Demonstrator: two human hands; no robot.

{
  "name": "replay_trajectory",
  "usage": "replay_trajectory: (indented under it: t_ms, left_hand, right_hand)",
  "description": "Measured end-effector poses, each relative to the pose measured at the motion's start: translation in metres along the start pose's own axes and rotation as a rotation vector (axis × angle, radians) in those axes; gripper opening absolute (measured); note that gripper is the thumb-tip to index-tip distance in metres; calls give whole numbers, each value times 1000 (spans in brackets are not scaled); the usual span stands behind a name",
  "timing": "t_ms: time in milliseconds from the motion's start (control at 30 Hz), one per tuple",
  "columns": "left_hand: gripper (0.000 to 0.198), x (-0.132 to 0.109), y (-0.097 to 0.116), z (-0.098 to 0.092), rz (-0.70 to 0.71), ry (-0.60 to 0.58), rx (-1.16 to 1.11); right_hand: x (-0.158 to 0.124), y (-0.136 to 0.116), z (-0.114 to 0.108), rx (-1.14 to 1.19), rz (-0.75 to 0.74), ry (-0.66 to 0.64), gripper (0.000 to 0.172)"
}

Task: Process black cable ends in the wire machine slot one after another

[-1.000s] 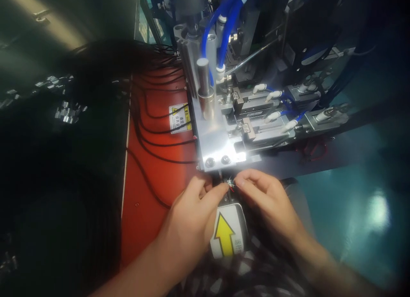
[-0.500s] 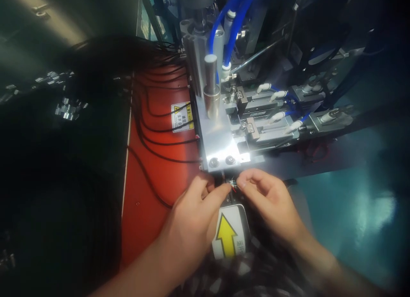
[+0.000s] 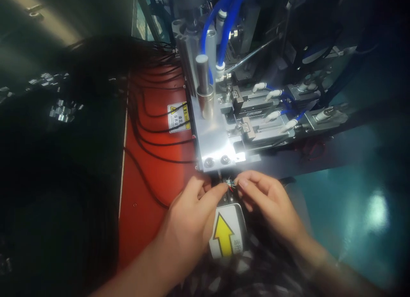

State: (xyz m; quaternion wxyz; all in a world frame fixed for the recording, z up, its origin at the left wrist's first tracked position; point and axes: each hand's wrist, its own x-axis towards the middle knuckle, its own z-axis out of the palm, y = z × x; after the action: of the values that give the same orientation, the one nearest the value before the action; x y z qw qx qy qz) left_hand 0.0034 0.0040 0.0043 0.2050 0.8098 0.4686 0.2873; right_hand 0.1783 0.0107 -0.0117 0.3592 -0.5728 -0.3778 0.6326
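My left hand [image 3: 192, 216] is closed in a pinch on a black cable [image 3: 147, 183] that runs in from the left across the red panel. Past its fingertips, the cable's stripped end fans out into thin loose wires [image 3: 229, 183], pale with a bit of red. My right hand [image 3: 267, 198] pinches with thumb and forefinger at the right tips of these wires. Both hands meet just in front of the metal press block [image 3: 214, 147]. Below them lies a white plate with a yellow arrow [image 3: 224, 235].
Several black cables lie over the red panel [image 3: 153, 130], their ends at the machine's left edge. Clamps with white air fittings [image 3: 272, 94] stand to the right, blue hoses [image 3: 226, 36] above. A dark bundle of cables with shiny connectors [image 3: 62, 111] is at left.
The view has shifted slightly, so the machine sits a little further left. My right thumb and forefinger have come together at the wire tips; my left hand keeps its pinch.
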Motion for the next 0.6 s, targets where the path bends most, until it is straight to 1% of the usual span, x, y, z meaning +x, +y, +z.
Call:
replay_trajectory:
  t_ms: [133,233,300,400,467,600]
  left_hand:
    - [25,0,1,-1,-12,-16,0]
    - [25,1,0,-1,2,-3,17]
    - [25,1,-1,-1,9,-1,27]
    - [25,1,-1,-1,10,4,30]
    - [25,1,0,-1,4,1,21]
    - [26,2,0,-1,8,5,8]
  right_hand:
    - [-3,2,-1,-5,-9,55,24]
    - [-4,4,3,8,-11,65,21]
    - [-5,5,6,-16,-43,82,20]
    - [-7,7,10,-94,-132,121,16]
    - [-8,7,11,-134,-178,122,14]
    - [-6,7,9,-169,-205,128,14]
